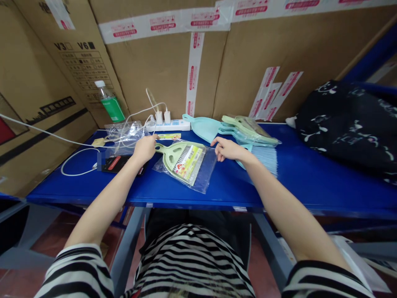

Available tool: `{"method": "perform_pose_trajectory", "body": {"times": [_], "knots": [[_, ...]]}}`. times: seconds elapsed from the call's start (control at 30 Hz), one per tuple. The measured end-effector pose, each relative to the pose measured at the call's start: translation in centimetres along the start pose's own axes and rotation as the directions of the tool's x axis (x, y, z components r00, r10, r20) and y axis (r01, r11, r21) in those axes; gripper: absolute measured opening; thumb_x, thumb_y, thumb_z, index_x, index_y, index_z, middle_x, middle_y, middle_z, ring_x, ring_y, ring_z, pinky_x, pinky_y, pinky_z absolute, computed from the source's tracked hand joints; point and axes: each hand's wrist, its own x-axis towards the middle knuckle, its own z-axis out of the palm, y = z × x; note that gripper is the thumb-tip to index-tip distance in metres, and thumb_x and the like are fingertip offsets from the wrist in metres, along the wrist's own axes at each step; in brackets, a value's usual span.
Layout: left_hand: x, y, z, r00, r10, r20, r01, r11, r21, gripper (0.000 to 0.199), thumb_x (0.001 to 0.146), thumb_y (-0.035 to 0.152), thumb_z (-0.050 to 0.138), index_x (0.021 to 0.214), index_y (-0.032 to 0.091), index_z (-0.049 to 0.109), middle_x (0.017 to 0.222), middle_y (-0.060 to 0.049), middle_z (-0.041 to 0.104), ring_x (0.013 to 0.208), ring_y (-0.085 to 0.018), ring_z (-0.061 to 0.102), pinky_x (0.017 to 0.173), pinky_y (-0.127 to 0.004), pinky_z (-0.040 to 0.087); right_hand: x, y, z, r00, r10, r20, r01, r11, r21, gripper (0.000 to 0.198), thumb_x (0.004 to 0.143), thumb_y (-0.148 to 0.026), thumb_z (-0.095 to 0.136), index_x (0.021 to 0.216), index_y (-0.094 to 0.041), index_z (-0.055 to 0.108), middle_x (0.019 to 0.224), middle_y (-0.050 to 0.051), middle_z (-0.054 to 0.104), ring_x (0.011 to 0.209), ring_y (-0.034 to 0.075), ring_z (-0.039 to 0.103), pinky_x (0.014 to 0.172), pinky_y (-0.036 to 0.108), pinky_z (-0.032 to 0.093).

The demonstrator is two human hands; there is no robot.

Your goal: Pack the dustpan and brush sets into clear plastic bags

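A light green dustpan (pixel 170 156) with a small brush and a printed label card (pixel 192 160) lies in a clear plastic bag (pixel 204 176) near the front of the table. My left hand (pixel 145 148) is closed at the end of the dustpan's handle; its fingertips are partly hidden. My right hand (pixel 226 149) is at the bag's right edge, index finger stretched out and the others loosely bent, with nothing visible in it. Behind it lie a light blue dustpan (pixel 204 127) and a blue brush (pixel 265 159), partly covered by my right forearm.
Bagged green and blue dustpan sets (pixel 252 131) lie at the back. A power strip (pixel 176 125) with white chargers and cables, a bottle (pixel 111 105), a black box (pixel 116 164) and crumpled plastic (pixel 127 134) are on the left. A black patterned bag (pixel 347 128) sits right. Cardboard (pixel 161 74) walls the back.
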Motion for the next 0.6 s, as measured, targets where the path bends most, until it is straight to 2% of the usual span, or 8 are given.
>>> {"method": "perform_pose_trajectory", "body": {"times": [0.1, 0.2, 0.3, 0.43, 0.6], "knots": [[-0.2, 0.2, -0.1, 0.999, -0.001, -0.048, 0.002, 1.0, 0.022, 0.04, 0.087, 0.008, 0.039, 0.117, 0.016, 0.065, 0.113, -0.015, 0.069, 0.106, -0.031, 0.066, 0.087, -0.039, 0.052, 0.1, -0.1, -0.1, 1.0, -0.007, -0.028, 0.006, 0.999, -0.034, 0.032, 0.077, 0.009, 0.04, 0.08, -0.022, 0.046, 0.051, -0.008, 0.052, 0.043, 0.01, 0.058, 0.045, 0.019, 0.049], [-0.7, 0.7, -0.5, 0.992, 0.032, -0.125, -0.029, 0.999, 0.03, 0.037, 0.087, 0.01, 0.04, 0.112, 0.014, 0.067, 0.114, -0.016, 0.066, 0.11, -0.032, 0.064, 0.089, -0.04, 0.051, 0.1, -0.1, -0.2, 0.999, -0.015, -0.047, 0.012, 0.998, -0.062, 0.018, 0.087, -0.005, 0.048, 0.079, -0.021, 0.05, 0.052, -0.006, 0.055, 0.043, 0.011, 0.057, 0.044, 0.02, 0.047], [-1.1, 1.3, -0.9, 0.991, 0.062, -0.119, -0.063, 0.998, -0.011, 0.034, 0.088, 0.015, 0.042, 0.113, 0.015, 0.066, 0.1, -0.013, 0.07, 0.101, -0.03, 0.067, 0.086, -0.038, 0.052, 0.2, -0.3, -0.2, 0.998, -0.057, -0.032, 0.05, 0.982, -0.182, 0.008, 0.085, -0.011, 0.057, 0.083, -0.019, 0.058, 0.056, -0.003, 0.061, 0.048, 0.012, 0.06, 0.049, 0.022, 0.048], [-1.4, 1.8, -0.9, 0.986, 0.164, 0.038, -0.162, 0.985, -0.058, 0.034, 0.091, 0.024, 0.044, 0.118, 0.018, 0.063, 0.07, -0.004, 0.069, 0.081, -0.027, 0.07, 0.078, -0.036, 0.052, -0.2, -0.5, -0.5, 0.995, -0.099, 0.01, 0.097, 0.946, -0.308, 0.027, 0.075, 0.001, 0.055, 0.091, -0.017, 0.066, 0.059, -0.004, 0.063, 0.054, 0.012, 0.062, 0.058, 0.02, 0.048], [-1.4, 1.6, -0.2, 0.959, 0.28, 0.044, -0.278, 0.96, -0.046, 0.032, 0.091, 0.028, 0.043, 0.115, 0.022, 0.064, 0.067, -0.001, 0.069, 0.077, -0.024, 0.069, 0.074, -0.033, 0.051, -1.5, -0.4, -2.4, 0.974, -0.052, 0.219, 0.133, 0.92, -0.37, 0.043, 0.073, -0.006, 0.055, 0.114, -0.017, 0.064, 0.059, -0.004, 0.064, 0.05, 0.013, 0.059, 0.052, 0.021, 0.045]]}}
